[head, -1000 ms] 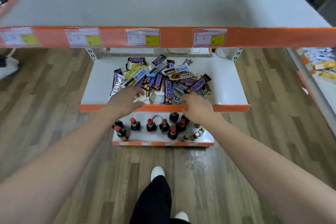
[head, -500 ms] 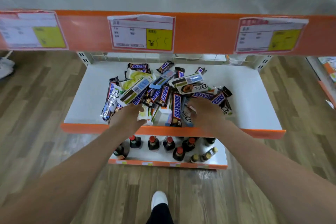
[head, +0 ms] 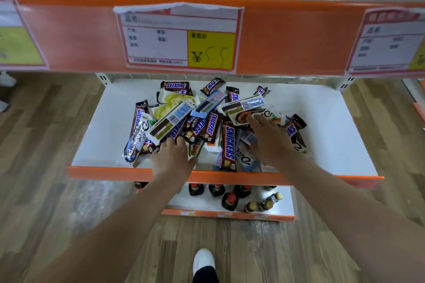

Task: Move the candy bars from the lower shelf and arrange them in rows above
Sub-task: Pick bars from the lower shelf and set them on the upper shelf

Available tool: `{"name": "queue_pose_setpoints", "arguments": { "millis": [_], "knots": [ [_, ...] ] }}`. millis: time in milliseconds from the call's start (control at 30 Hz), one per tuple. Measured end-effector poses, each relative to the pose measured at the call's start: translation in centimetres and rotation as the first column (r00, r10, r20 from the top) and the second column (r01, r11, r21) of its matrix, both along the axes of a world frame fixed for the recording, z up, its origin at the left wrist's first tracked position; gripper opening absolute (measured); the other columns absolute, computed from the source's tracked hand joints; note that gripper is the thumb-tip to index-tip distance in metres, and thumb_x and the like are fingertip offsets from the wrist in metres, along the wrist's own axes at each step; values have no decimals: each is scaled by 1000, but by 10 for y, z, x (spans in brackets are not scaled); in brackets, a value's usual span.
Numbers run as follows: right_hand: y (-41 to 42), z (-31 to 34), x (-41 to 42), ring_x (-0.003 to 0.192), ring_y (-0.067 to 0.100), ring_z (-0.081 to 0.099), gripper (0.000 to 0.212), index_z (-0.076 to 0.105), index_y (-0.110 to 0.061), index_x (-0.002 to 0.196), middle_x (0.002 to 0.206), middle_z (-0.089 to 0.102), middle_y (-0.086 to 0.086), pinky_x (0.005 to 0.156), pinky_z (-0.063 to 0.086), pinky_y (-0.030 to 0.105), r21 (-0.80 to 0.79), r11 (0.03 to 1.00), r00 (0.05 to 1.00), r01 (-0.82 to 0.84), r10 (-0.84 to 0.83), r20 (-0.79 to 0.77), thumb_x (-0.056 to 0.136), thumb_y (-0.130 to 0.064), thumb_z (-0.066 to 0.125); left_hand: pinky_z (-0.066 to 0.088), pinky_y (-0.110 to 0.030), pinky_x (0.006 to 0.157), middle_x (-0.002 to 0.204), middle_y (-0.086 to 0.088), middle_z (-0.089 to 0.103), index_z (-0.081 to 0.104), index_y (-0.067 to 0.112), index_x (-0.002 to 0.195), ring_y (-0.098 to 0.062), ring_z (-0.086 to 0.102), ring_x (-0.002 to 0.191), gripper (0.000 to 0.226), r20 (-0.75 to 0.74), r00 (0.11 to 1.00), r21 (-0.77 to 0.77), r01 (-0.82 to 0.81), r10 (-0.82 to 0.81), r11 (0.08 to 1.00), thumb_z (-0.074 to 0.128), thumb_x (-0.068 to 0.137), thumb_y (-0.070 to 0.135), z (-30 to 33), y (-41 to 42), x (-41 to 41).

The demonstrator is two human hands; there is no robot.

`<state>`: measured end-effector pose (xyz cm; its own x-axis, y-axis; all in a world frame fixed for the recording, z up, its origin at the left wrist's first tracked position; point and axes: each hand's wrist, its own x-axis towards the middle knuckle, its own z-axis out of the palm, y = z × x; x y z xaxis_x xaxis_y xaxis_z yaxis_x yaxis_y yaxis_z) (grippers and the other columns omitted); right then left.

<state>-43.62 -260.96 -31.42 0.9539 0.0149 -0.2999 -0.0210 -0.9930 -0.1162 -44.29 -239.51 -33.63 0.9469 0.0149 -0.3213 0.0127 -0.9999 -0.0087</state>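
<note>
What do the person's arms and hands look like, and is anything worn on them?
Both arms are bare along all that shows, with no sleeve in view. The left hand and the right hand wear no gloves, and no ring, watch or bracelet is visible on them.

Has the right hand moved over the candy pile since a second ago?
Yes. The right hand has reached farther back from the shelf's orange front lip, its fingertips now on the white Dove wrapper.
</note>
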Motion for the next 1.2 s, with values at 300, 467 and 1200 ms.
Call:
{"name": "queue_pose_setpoints", "arguments": {
  "millis": [300, 467, 1200],
  "knots": [
    [-5, -13, 22, 145, 26, 12, 81, 5, -30, 151, 159, 7, -1, 114, 18, 50, -29, 999, 997, 42, -43, -57, 90, -21, 58, 47, -36, 78, 112, -8, 51, 40, 12, 111, -25, 54, 102, 42, 91, 992, -154, -75, 90, 985, 52, 89, 46, -10, -1, 2],
    [-4, -12, 29, 138, 31, 22, 74, 19, -28, 147, 153, 19, 7, 110, 28, 49, -55, 998, 999, 44, -45, -9, 87, -19, 61, 40, -33, 80, 107, -2, 52, 41, 14, 109, -21, 54, 102, 47, 166, 985, -95, -31, 47, 995, 42, 88, 56, -11, 3, -2],
    [28, -25, -15, 131, 24, 32, 51, 31, -22, 140, 142, 36, -1, 103, 30, 37, 16, 998, 983, -57, 53, 178, 94, -24, 52, 39, -31, 58, 88, -8, 55, 44, 12, 87, -25, 53, 70, 30, 48, 979, -354, -167, 196, 920, 35, 93, 40, -7, -24, -12]
  ]
}}
